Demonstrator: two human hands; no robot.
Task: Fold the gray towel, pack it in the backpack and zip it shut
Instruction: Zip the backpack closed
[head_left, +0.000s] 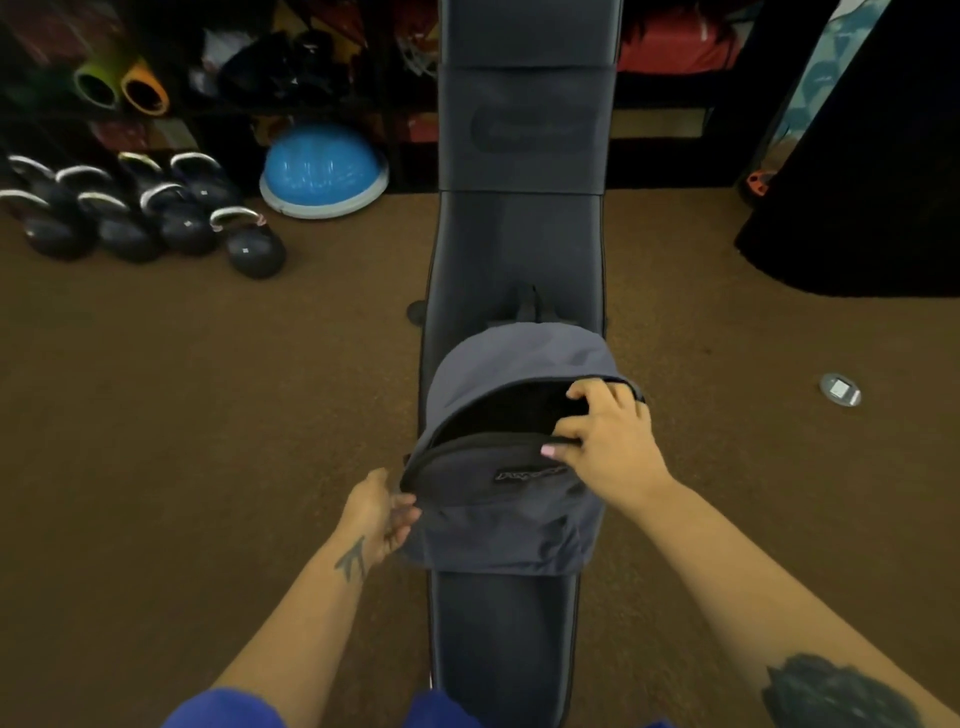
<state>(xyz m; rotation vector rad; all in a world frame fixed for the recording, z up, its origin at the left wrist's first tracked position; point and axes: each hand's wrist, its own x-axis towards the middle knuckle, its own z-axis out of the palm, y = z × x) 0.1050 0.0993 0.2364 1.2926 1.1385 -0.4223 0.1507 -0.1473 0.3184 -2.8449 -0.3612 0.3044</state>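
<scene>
A gray-blue backpack lies on a dark padded bench, its main compartment unzipped and gaping; the inside is black and I cannot see what is in it. My right hand grips the front edge of the opening at the right side, thumb on the zipper line. My left hand pinches the backpack's left side near the zipper's lower end. No gray towel shows anywhere in the view.
The bench runs away from me over brown carpet. Several black kettlebells and a blue balance dome sit at the back left before cluttered shelves. A small round floor plate lies to the right, and a black object at far right.
</scene>
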